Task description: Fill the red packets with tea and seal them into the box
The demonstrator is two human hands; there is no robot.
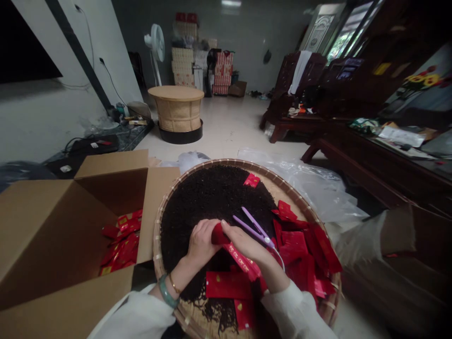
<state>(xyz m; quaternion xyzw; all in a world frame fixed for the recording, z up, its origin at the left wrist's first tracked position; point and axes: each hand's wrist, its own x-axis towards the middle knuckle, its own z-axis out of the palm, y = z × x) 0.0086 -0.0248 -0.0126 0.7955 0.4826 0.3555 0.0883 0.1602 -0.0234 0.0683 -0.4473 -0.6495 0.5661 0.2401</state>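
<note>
A red foil packet (242,260) with gold lettering slants between my two hands above a round woven bamboo tray (157,226). My left hand (204,242), with a bracelet and a green bangle at its wrist, closes on the packet's upper end. Along the packet's right side curls my right hand (243,240), its fingers partly hidden behind it. Dark loose tea leaves (208,193) cover much of the tray. Just beyond my right hand lies a purple mini flat iron (256,229), its jaws apart and a white cord trailing. Several red packets (296,245) are heaped on the tray's right side.
On the left stands an open cardboard box (45,235) with several red packets inside. Clear plastic sheeting (303,183) spreads beyond the tray. Dark wooden furniture (353,160) lines the right. A round wicker table (178,110) and a white fan (156,42) stand farther back.
</note>
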